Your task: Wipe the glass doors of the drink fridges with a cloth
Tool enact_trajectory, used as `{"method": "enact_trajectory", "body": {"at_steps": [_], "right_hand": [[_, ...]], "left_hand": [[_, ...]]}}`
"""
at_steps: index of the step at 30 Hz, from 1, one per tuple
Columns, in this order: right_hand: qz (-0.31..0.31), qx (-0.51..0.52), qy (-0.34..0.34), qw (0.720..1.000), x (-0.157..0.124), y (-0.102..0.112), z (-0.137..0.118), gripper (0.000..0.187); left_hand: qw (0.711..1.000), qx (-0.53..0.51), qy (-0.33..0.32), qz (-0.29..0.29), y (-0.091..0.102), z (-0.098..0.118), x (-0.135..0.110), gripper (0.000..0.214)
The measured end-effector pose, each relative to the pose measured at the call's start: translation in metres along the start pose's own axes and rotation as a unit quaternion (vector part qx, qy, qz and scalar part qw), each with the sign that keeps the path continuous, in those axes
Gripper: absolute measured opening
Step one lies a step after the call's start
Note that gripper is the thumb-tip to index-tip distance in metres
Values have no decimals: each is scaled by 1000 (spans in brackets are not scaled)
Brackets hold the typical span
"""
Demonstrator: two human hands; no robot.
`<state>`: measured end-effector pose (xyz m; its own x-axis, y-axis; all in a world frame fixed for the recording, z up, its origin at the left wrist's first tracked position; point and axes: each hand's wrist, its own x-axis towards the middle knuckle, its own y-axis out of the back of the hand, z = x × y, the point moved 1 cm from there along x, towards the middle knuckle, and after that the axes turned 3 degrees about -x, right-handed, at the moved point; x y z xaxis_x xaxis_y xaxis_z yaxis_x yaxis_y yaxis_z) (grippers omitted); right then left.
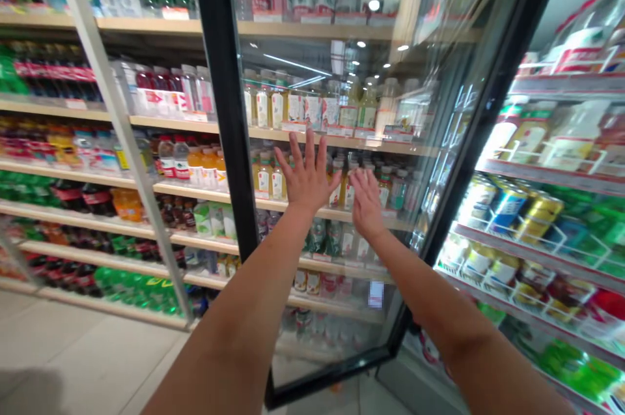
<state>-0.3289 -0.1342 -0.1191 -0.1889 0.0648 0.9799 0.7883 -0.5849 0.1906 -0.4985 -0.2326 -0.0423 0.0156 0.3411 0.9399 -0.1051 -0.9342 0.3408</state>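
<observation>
A glass fridge door (342, 330) in a black frame stands swung out in front of me. My left hand (310, 177) is raised before its pane, fingers spread wide and empty. Beside it, a little lower and to the right, my right hand (367, 203) holds nothing, its fingers stretched out and close together. Both palms face the glass; whether they touch it I cannot tell. Through the pane, rows of drink bottles (271, 109) show behind my fingers. A small pale label (375, 294) appears low on the glass.
Wooden shelves (161, 120) packed with bottled drinks run along the left and behind the door. To the right, the open fridge has wire-fronted shelves (561, 86) with bottles and cans (540, 216). Light floor tiles (92, 343) lie at the lower left. Ceiling lights reflect in the glass.
</observation>
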Motion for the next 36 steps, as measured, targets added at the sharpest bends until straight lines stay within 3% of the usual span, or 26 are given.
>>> {"method": "enact_trajectory", "body": {"at_steps": [2,6,8,10,12,14,18,20,22,24,26,29,33,36], "right_hand": [[-7,-13,3,1000,1,2,3,57],[145,-70,-156,975,3,16,45,61],[179,-69,-178,965,-3,11,42,64],[146,-47,-138,979,-13,-1,19,63],[61,8,-52,997,-20,-12,-5,57],[28,28,-21,999,-22,-13,-10,51],[102,-5,-116,988,-18,5,29,56],[143,-24,-168,975,-23,4,31,63],[146,-28,-176,973,-35,-8,6,66],[96,-10,-124,988,-48,-24,-29,62],[47,12,-66,997,-55,-32,-49,53],[54,17,-68,996,-52,-18,-24,49],[164,-11,-166,972,-41,4,25,62],[155,-7,-163,974,-32,-5,11,63]], "left_hand": [[1000,-1,0,5,-1,-1,0,89],[1000,19,-2,11,-3,0,1,91],[1000,17,0,7,-3,-1,1,90],[1000,12,1,5,-4,-3,1,88],[1000,25,-9,12,-4,-4,0,86],[998,48,-26,26,-4,-5,-1,85],[998,56,-24,31,-3,-3,-2,87],[999,40,-12,17,-2,-1,-2,86],[1000,21,-3,6,-2,-1,-1,85],[1000,6,0,1,-2,-1,-1,85],[1000,-1,-5,8,-2,-2,-2,84],[1000,0,-15,26,-2,-2,-3,82],[1000,-11,-9,22,-1,1,-2,83],[999,-32,-3,14,0,2,-1,84]]}}
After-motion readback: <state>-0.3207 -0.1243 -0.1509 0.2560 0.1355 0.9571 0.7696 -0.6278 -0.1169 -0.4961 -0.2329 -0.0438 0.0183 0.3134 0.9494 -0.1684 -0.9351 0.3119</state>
